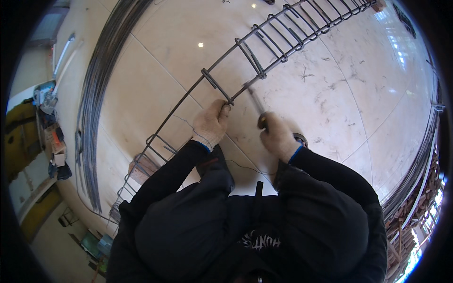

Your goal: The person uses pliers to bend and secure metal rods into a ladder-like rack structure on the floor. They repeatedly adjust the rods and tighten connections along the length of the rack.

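A long rebar cage of dark steel bars and stirrups runs diagonally from the upper right to the lower left. My left hand, in a pale knit glove, has its fingers closed around the lower bar beside a stirrup. My right hand, gloved alike, grips a slim tool with a dark handle. Motion smears its shaft, and its tip is at or near the lower bar; whether they touch I cannot tell. Thin wire trails between my legs, and another strand lies over my left glove.
A bundle of long steel rods lies on the tiled floor to the left. More rods curve along the right side. A brick-like block sits under the cage's lower left part. Small wire scraps are scattered at right.
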### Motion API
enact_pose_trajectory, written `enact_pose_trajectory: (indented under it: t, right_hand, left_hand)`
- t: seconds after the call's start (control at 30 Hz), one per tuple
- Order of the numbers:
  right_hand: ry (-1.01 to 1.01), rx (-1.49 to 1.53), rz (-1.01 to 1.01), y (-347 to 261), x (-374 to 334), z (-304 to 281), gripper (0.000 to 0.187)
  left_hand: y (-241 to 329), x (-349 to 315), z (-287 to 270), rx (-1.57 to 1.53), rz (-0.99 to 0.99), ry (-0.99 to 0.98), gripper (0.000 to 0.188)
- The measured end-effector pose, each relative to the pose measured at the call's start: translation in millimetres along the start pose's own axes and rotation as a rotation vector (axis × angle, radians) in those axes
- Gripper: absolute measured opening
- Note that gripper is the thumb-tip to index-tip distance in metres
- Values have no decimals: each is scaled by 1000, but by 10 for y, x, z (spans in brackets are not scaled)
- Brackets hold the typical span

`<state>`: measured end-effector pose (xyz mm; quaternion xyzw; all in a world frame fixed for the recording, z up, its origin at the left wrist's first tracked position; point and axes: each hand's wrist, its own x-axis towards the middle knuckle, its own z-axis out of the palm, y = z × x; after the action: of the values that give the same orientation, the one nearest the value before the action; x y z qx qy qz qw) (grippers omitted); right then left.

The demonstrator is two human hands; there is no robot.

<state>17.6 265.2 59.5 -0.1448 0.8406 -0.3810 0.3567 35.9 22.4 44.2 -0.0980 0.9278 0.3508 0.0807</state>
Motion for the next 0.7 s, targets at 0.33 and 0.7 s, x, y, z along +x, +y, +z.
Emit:
enact_pose_trajectory:
  t: [0.33, 0.7]
  right_hand:
    - [-44, 80, 2, 29, 92, -271, 25]
    - [34, 88, -30, 67, 38, -6, 24]
  left_hand:
    - [51, 29, -86, -10, -78, -108, 31]
    - [190, 74, -136, -101, -198, -70, 37]
